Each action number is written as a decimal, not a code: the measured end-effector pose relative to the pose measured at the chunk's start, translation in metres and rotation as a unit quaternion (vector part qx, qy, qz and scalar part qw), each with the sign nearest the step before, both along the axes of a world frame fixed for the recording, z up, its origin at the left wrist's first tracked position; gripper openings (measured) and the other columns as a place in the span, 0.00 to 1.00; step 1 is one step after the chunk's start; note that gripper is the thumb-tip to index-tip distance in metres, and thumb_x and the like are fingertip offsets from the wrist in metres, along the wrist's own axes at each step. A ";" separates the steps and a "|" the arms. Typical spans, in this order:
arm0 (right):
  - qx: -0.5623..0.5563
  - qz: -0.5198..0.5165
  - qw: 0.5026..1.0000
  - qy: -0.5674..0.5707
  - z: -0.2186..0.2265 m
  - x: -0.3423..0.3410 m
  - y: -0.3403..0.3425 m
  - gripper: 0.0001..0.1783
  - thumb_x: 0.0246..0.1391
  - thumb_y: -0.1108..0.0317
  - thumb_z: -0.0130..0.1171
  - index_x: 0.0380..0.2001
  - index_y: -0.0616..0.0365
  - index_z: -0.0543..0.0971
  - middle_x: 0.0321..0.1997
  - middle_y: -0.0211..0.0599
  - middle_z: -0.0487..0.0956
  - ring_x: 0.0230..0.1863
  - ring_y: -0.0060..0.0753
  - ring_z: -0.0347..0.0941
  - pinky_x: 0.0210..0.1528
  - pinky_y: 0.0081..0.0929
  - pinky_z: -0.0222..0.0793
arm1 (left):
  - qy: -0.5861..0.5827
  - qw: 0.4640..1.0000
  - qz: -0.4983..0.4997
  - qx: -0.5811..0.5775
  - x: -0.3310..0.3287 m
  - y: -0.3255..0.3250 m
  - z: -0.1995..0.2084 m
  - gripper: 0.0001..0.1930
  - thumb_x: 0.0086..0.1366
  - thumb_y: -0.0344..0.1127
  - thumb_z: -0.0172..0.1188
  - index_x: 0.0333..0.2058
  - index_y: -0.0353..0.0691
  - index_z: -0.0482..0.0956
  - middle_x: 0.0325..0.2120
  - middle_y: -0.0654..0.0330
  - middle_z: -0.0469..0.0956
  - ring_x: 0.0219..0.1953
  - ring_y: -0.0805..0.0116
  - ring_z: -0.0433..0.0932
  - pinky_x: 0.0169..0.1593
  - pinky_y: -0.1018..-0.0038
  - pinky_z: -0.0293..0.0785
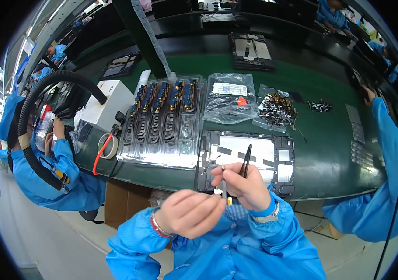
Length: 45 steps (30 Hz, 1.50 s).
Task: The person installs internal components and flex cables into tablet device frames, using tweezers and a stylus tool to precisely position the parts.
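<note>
My left hand (192,213) is closed, its fingertips pinching the lower part of a small thin strip (224,187) that looks like a flex cable, with white and yellow bits at its end. Close beside it, my right hand (247,187) keeps black tweezers (246,161) tucked between its fingers, points upward. The right thumb and forefinger meet at the strip's upper end. Behind both hands lies an opened tablet-like housing (280,140), black-framed with silver plates inside. My hands are held over its near edge and hide part of it.
A clear plastic tray (160,159) holds rows of small parts. Beyond the housing lie a plastic bag (229,109), a pile of small cables (276,112) and a smaller cluster (319,106). A white box (108,106) with a black hose (26,112) stands left. Co-workers sit on both sides.
</note>
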State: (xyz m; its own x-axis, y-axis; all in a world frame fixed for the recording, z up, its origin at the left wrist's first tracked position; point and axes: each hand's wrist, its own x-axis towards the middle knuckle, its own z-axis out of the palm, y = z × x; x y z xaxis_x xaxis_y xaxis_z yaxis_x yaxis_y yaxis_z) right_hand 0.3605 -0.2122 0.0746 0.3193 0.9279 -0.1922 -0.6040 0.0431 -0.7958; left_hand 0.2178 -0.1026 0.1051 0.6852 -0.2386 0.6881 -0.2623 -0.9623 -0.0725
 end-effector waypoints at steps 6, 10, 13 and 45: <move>-0.057 -0.045 0.986 -0.149 0.001 -0.002 -0.010 0.11 0.51 0.71 0.57 0.35 0.67 0.78 0.27 0.31 0.78 0.25 0.16 0.70 0.27 0.14 0.64 | 0.037 0.975 0.004 -0.220 0.018 -0.007 -0.006 0.14 0.49 0.31 0.62 0.36 0.39 0.77 0.32 0.61 0.76 0.31 0.64 0.75 0.32 0.72 0.71; -0.078 -0.082 0.936 -0.332 0.015 -0.009 -0.021 0.09 0.48 0.78 0.55 0.35 0.67 0.77 0.29 0.39 0.79 0.31 0.26 0.76 0.35 0.20 0.70 | 0.074 0.965 0.056 -0.247 0.031 0.000 0.000 0.12 0.48 0.28 0.62 0.34 0.38 0.77 0.32 0.61 0.76 0.33 0.63 0.75 0.37 0.69 0.71; -0.034 -0.094 0.893 -0.438 0.019 -0.010 -0.027 0.13 0.44 0.81 0.54 0.37 0.68 0.75 0.31 0.45 0.77 0.31 0.37 0.77 0.36 0.23 0.71 | 0.072 0.971 0.049 -0.222 0.029 0.000 0.008 0.13 0.46 0.28 0.62 0.34 0.39 0.77 0.32 0.62 0.77 0.33 0.64 0.75 0.36 0.71 0.70; -0.018 0.086 0.917 -0.389 -0.005 -0.047 -0.010 0.08 0.46 0.78 0.57 0.33 0.62 0.79 0.28 0.39 0.80 0.25 0.21 0.77 0.23 0.13 0.70 | 0.049 0.801 0.491 -0.338 -0.104 0.020 -0.044 0.09 0.50 0.31 0.62 0.32 0.37 0.79 0.27 0.55 0.78 0.29 0.64 0.78 0.32 0.74 0.74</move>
